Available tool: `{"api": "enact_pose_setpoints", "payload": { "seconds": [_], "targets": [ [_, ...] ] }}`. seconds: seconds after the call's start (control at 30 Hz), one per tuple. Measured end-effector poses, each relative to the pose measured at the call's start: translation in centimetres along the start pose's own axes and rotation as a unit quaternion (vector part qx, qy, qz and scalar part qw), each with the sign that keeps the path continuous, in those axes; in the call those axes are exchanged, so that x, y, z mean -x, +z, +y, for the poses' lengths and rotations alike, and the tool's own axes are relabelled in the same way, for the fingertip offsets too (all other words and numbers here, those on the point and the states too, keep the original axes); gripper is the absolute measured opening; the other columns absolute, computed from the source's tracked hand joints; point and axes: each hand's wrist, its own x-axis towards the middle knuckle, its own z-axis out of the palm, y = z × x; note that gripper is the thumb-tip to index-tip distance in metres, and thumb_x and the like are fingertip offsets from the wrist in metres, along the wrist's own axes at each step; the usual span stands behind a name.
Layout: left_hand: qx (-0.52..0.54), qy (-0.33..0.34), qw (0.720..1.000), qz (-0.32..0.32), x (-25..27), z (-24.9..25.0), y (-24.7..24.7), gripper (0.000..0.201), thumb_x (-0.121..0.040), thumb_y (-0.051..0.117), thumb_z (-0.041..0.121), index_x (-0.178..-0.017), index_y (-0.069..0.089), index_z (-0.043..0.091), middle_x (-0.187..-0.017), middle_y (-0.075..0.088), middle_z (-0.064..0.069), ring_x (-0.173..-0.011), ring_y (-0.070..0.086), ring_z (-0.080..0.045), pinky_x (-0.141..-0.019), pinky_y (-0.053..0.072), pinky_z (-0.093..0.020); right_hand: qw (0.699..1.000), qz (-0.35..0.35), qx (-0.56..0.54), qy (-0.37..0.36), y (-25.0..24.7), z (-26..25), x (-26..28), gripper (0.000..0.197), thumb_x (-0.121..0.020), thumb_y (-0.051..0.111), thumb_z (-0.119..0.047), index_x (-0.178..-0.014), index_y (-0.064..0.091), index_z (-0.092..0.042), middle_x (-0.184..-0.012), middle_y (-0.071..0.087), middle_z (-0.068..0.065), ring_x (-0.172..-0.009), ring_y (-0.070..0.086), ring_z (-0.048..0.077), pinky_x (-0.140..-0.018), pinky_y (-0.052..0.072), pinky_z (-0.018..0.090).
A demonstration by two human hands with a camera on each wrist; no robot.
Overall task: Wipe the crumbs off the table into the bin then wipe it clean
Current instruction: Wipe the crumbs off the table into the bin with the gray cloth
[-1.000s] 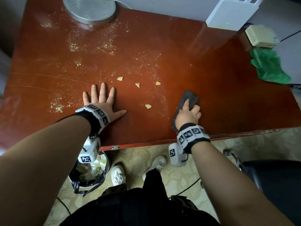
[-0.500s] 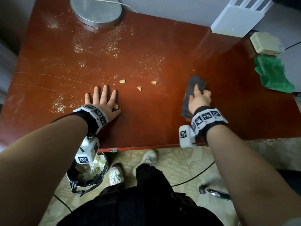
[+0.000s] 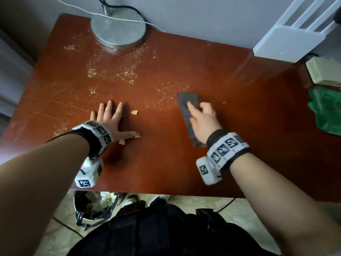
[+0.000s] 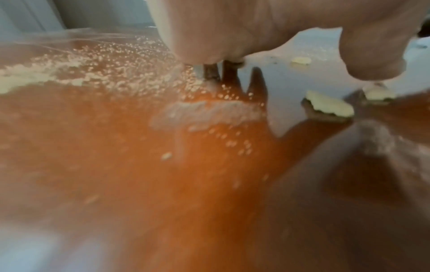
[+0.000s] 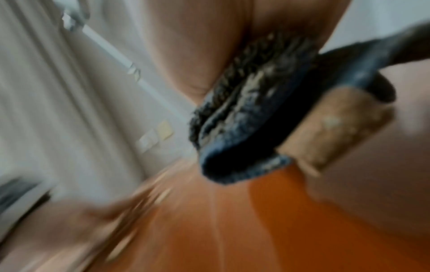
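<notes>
Fine crumbs (image 3: 114, 70) are scattered over the back and middle of the red-brown table (image 3: 239, 126). One chip piece (image 3: 135, 112) lies right of my left hand (image 3: 112, 121), and two more (image 3: 121, 142) lie by its thumb. That hand lies flat with spread fingers. My right hand (image 3: 201, 116) holds a folded dark grey cloth (image 3: 187, 102) down on the table, index finger stretched along it, at the right edge of a crumb patch (image 3: 166, 95). The right wrist view shows the cloth (image 5: 244, 128) held under the palm. The bin (image 3: 92, 206) stands on the floor under the front edge, below my left wrist.
A round metal lamp base (image 3: 118, 28) stands at the back of the table. At the right are a white router (image 3: 287, 41), a cream box (image 3: 324, 72) and a green cloth (image 3: 328, 109). A cable (image 3: 227, 205) runs over the floor near my feet.
My right hand has slid the cloth from near the front edge out to the middle, toward the crumbs. Chip pieces now lie by my left thumb. The left hand stays flat.
</notes>
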Motion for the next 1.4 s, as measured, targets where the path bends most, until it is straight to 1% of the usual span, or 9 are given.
{"api": "enact_pose_setpoints", "payload": {
  "seconds": [0.13,0.23,0.4,0.53,0.67,0.83,1.1,1.3,1.4],
  "targets": [
    [0.014,-0.020,1.000,-0.003,-1.6,1.4,-0.9,0.095,-0.079,0.038,0.074,-0.146,-0.017,0.034,-0.154,-0.026,0.000,-0.142,-0.020,-0.024,-0.116,-0.007,-0.047,0.966,0.111,0.012,0.235,-5.8,8.7,-3.9,0.051,-0.096,0.042,-0.013,-0.145,0.031,-0.021,-0.147,0.022,0.016,-0.131,0.028,0.037,-0.111,0.026,0.038],
    [0.004,-0.034,0.999,-0.011,-2.5,2.0,-1.1,0.093,-0.080,0.036,0.074,-0.146,-0.018,0.035,-0.153,-0.028,0.000,-0.142,-0.022,-0.024,-0.115,-0.008,-0.047,0.914,0.024,0.049,0.403,-5.7,11.2,-5.8,0.063,-0.094,0.044,-0.012,-0.148,0.017,-0.028,-0.149,0.013,0.014,-0.133,0.024,0.035,-0.109,0.029,0.048],
    [-0.013,-0.042,0.999,-0.004,-3.4,2.6,-1.6,0.094,-0.079,0.039,0.075,-0.145,-0.016,0.037,-0.153,-0.027,0.000,-0.142,-0.021,-0.026,-0.115,-0.007,-0.047,0.989,0.005,0.112,0.091,-0.6,4.6,-6.1,0.059,-0.090,0.044,-0.010,-0.144,0.029,-0.028,-0.142,0.024,0.013,-0.122,0.033,0.037,-0.102,0.033,0.038],
    [-0.041,-0.048,0.998,-0.008,-4.3,3.2,-3.1,0.093,-0.079,0.039,0.074,-0.146,-0.015,0.037,-0.154,-0.024,0.000,-0.143,-0.017,-0.026,-0.116,-0.004,-0.046,0.988,-0.125,0.051,-0.068,1.6,-1.1,-5.3,0.056,-0.093,0.041,-0.008,-0.143,0.030,-0.029,-0.146,0.017,0.008,-0.129,0.026,0.032,-0.109,0.030,0.037],
    [-0.038,-0.044,0.998,-0.005,-5.4,3.7,-4.3,0.093,-0.079,0.040,0.074,-0.146,-0.013,0.037,-0.155,-0.022,0.001,-0.144,-0.015,-0.025,-0.117,-0.002,-0.043,0.998,-0.011,-0.045,-0.032,-2.0,2.6,-7.5,0.049,-0.092,0.042,-0.011,-0.138,0.042,-0.027,-0.139,0.031,0.014,-0.124,0.036,0.033,-0.108,0.028,0.031],
    [-0.013,-0.046,0.999,-0.001,-6.8,4.3,-5.0,0.092,-0.080,0.041,0.072,-0.146,-0.012,0.037,-0.155,-0.022,0.000,-0.143,-0.016,-0.025,-0.116,-0.003,-0.045,0.955,0.018,0.012,0.297,-6.1,8.4,-12.7,0.055,-0.095,0.043,-0.015,-0.146,0.028,-0.030,-0.145,0.017,0.010,-0.131,0.025,0.032,-0.107,0.029,0.042],
    [-0.013,-0.042,0.999,-0.022,-9.4,4.7,-7.3,0.096,-0.079,0.043,0.073,-0.146,-0.015,0.036,-0.153,-0.027,0.000,-0.142,-0.019,-0.029,-0.116,-0.002,-0.050,0.986,-0.151,-0.042,-0.050,1.4,-2.0,-11.3,0.046,-0.093,0.046,-0.011,-0.137,0.043,-0.026,-0.143,0.025,0.007,-0.124,0.038,0.027,-0.103,0.032,0.026],
    [-0.051,-0.037,0.998,-0.029,-10.4,4.8,-7.1,0.101,-0.074,0.034,0.082,-0.143,-0.024,0.036,-0.151,-0.032,-0.001,-0.141,-0.021,-0.034,-0.113,-0.003,-0.054,0.992,0.063,-0.053,0.101,-5.2,3.5,-17.6,0.042,-0.095,0.044,-0.014,-0.137,0.046,-0.020,-0.139,0.030,0.012,-0.125,0.038,0.031,-0.110,0.026,0.029],
    [-0.053,-0.034,0.997,-0.038,-10.9,4.6,-7.5,0.103,-0.072,0.036,0.082,-0.142,-0.025,0.038,-0.149,-0.035,0.000,-0.140,-0.022,-0.035,-0.112,-0.003,-0.057,0.974,-0.013,0.051,0.220,-5.4,4.2,-19.7,0.053,-0.096,0.043,-0.017,-0.146,0.029,-0.028,-0.146,0.017,0.008,-0.131,0.027,0.031,-0.111,0.029,0.040]
  ]
}}
